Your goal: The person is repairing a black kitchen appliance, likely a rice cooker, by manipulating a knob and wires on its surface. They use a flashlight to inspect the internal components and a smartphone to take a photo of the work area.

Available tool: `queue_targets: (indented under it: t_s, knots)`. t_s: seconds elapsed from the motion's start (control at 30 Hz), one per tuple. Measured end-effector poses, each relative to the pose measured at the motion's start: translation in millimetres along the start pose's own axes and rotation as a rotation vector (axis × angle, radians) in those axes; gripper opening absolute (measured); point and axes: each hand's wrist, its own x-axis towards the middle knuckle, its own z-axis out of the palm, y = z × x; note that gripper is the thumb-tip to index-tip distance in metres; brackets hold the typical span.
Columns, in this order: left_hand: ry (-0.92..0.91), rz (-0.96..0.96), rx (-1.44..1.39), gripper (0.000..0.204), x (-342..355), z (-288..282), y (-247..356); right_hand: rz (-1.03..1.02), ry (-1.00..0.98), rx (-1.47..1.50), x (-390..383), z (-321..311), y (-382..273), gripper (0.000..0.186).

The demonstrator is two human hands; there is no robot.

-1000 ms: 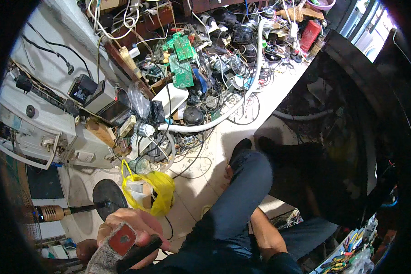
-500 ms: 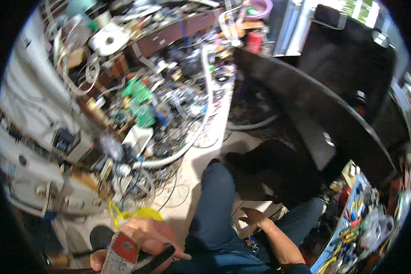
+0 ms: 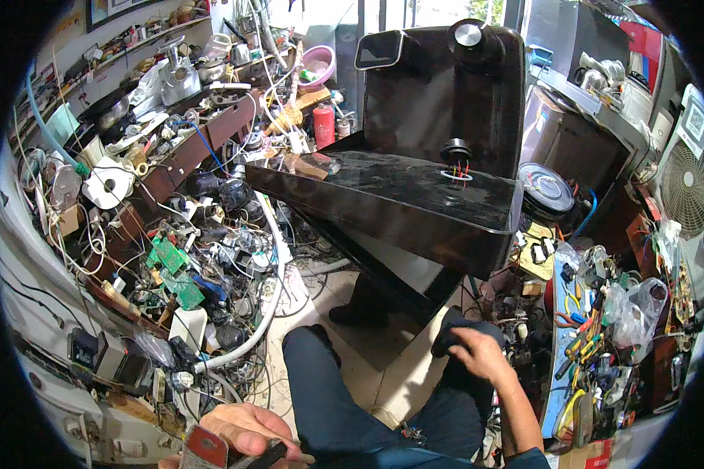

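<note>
At the lower edge left of centre, my left hand [image 3: 246, 428] is closed around a grey strip-like piece [image 3: 205, 452] with a red-brown end, and a dark narrow part shows by the thumb. The frame cuts off the rest. My right hand [image 3: 479, 353] hovers by my right knee with nothing in it, its fingers loosely bent and apart. Ahead of my legs stands a large dark glossy appliance body [image 3: 399, 207], with a wide tilted panel and an upright back. Thin coloured wires [image 3: 461, 173] stick up from a round black fitting on it.
On the left lie piled circuit boards [image 3: 181, 289], cables and a thick white hose [image 3: 272, 258]. At right, a blue-edged tray [image 3: 559, 359] holds pliers, screwdrivers and a clear plastic bag [image 3: 632, 313]. Behind are a red cylinder [image 3: 324, 127], a pink basin [image 3: 321, 64] and a fan [image 3: 687, 187].
The view has swung up and right, so the whole dark appliance shows. My right hand has moved from beside my lap to my right knee. My left hand still holds the grey piece.
</note>
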Motion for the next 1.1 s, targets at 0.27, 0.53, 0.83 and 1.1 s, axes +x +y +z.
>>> queue_targets:
  t_s: [0.27,0.53,0.83,1.1]
  knots:
    - [0.268,-0.034,0.562,0.056,-50,-8,-19,0.157,0.426,0.057,15,-7,73,0.032]
    - [0.062,0.114,0.108,0.059,3,-24,-36,0.358,0.447,0.051,40,21,102,0.035]
    - [0.395,0.217,0.321,0.061,45,-11,-49,0.398,0.398,-0.083,34,22,101,0.040]
    - [0.750,0.505,0.866,0.082,103,12,-95,0.406,0.460,-0.027,26,8,99,0.037]
